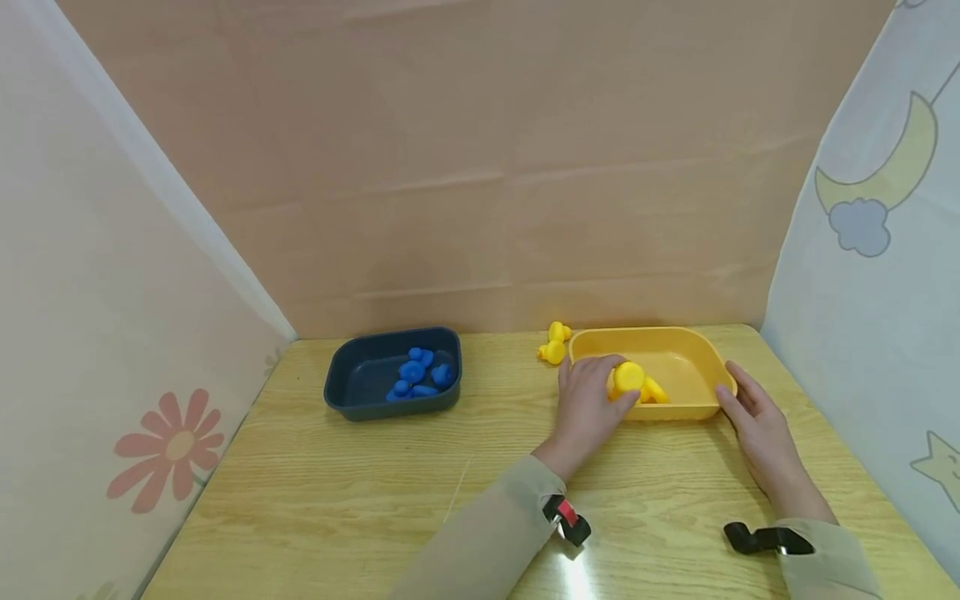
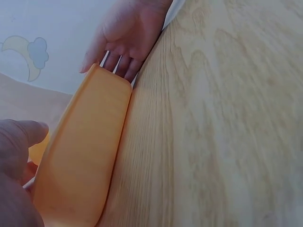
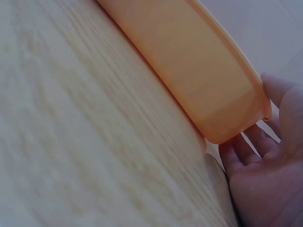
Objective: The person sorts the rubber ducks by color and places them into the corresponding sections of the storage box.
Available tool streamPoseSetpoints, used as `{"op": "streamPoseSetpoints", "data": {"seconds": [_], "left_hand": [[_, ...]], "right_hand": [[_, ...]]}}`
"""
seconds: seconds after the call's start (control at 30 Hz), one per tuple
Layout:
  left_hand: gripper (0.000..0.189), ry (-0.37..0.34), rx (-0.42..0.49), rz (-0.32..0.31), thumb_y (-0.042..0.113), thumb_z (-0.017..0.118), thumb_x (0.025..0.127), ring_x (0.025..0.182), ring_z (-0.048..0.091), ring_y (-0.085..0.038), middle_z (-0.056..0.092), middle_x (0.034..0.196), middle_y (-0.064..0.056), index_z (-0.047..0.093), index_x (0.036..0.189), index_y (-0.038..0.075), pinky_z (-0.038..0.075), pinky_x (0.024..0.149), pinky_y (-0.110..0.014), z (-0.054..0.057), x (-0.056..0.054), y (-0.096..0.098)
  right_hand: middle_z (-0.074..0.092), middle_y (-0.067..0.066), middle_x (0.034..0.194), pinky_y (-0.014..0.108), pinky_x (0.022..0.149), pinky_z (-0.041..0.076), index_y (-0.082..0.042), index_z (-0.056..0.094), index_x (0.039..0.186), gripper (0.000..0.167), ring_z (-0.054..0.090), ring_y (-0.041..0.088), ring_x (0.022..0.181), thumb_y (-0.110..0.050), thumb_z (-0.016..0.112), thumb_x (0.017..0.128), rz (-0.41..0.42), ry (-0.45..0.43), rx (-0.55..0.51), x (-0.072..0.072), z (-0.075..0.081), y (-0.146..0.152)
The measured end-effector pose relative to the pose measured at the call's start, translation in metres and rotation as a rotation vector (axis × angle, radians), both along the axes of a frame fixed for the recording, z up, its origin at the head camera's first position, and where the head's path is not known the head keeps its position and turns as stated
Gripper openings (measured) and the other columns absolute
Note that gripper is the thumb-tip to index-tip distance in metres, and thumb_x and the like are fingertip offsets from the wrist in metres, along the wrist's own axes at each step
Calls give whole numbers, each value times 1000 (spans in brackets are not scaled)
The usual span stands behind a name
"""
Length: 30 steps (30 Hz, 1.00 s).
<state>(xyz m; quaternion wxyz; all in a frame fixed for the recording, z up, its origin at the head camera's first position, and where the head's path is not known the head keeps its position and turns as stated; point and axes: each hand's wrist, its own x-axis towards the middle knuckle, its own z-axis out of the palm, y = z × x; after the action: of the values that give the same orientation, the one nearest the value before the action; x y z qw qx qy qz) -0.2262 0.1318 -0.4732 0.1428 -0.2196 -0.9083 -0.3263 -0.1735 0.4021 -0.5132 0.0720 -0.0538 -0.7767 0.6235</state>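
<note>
My left hand [image 1: 588, 400] reaches over the left front of the yellow tray [image 1: 678, 410]. Its thumb and fingers pinch a yellow piece with a round, flat cap [image 1: 628, 377]. Beside that lies a longer yellow piece [image 1: 655, 390], inside the tray's front wall. At the tray's right end my right hand [image 1: 761, 425] holds the corner. In the right wrist view, the right thumb lies at the rim and the fingers [image 3: 248, 146] rest along the end wall. The tray wall [image 2: 80, 156] hides most of the capped piece in the left wrist view.
Small yellow pieces [image 1: 556, 343] lie on the table just left of the yellow tray. Farther left stands a dark blue tray [image 1: 352, 407] with several blue pieces [image 1: 412, 371]. A brown backdrop [image 1: 480, 208] rises behind, with patterned white panels at both sides.
</note>
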Motion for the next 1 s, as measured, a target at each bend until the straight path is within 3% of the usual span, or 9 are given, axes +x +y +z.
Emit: {"op": "streamPoseSetpoints", "data": {"seconds": [0.2, 0.53, 1.0], "left_hand": [[52, -33, -41, 30, 45, 85, 99, 135, 60, -14, 72, 138, 15, 69, 145, 28, 22, 131, -62, -3, -7, 6], [52, -54, -104, 76, 49, 84, 99, 136, 61, -15, 74, 136, 16, 70, 145, 31, 26, 129, -65, 1, -27, 11], [49, -85, -149, 102, 51, 84, 98, 134, 62, -14, 75, 134, 17, 72, 142, 32, 27, 128, -65, 0, -32, 9]], "right_hand": [[-3, 5, 184, 10, 121, 21, -23, 12, 179, 73, -3, 14, 168, -36, 51, 119, 6, -1, -29, -1, -1, 0], [0, 4, 184, 10, 121, 23, -24, 14, 179, 74, 0, 14, 168, -38, 52, 118, 2, 11, -1, 1, 2, -2], [2, 6, 185, 9, 119, 25, -26, 14, 179, 72, 2, 16, 168, -39, 51, 118, 0, 18, 43, 0, 2, -1]]}}
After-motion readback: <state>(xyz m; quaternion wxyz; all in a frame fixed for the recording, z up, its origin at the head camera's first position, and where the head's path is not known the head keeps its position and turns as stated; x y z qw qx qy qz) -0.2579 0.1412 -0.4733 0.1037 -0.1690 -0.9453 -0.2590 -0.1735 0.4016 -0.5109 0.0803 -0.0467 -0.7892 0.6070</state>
